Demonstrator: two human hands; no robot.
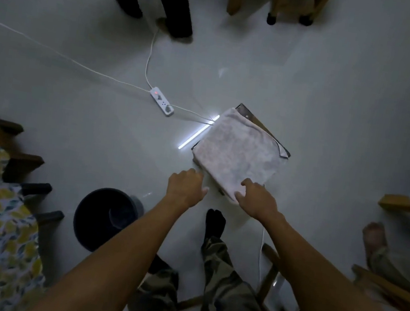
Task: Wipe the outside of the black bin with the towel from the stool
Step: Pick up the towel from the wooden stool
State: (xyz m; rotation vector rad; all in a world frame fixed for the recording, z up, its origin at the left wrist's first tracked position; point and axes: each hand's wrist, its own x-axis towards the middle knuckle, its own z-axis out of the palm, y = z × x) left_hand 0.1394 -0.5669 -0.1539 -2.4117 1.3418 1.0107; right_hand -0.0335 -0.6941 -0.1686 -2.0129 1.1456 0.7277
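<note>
One black bin (108,218) stands on the floor (73,110) at lower left, beside a white power strip (162,101) farther off. The left hand (186,185), fingers curled and empty, hovers just beside the stool (268,130). One folded towel (238,152) covers the stool's top; the right hand (258,197) pinches the towel's near corner.

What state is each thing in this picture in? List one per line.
towel: folded, lying on the stool
stool: upright, mostly covered
bin: upright, open, standing on the floor
power strip: red light on
left hand: open, beside the towel
right hand: fingers on the towel's near edge
</note>
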